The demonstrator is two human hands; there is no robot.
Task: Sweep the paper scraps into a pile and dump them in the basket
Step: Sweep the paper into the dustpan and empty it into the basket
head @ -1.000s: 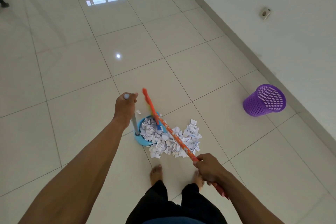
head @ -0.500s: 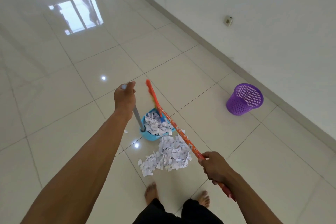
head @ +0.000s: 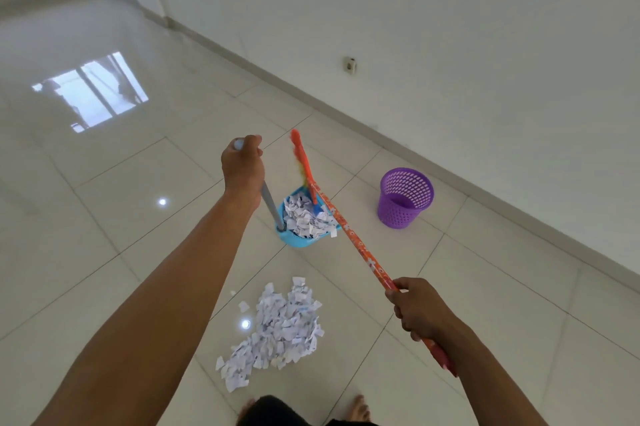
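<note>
The left hand (head: 242, 169) is gripping the grey handle (head: 270, 207) of the blue dustpan (head: 299, 240), which is holding paper scraps (head: 304, 218), while the right hand (head: 419, 311) is curling its fingers round the orange broom (head: 356, 245). A larger pile (head: 277, 325) is lying on the floor (head: 138, 218) near the person's feet (head: 360, 408). The purple basket (head: 403, 199) is standing upright near the floor's wall edge.

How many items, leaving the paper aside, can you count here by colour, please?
Orange: 1, broom
Blue: 1, dustpan
Purple: 1, basket
Total: 3
</note>
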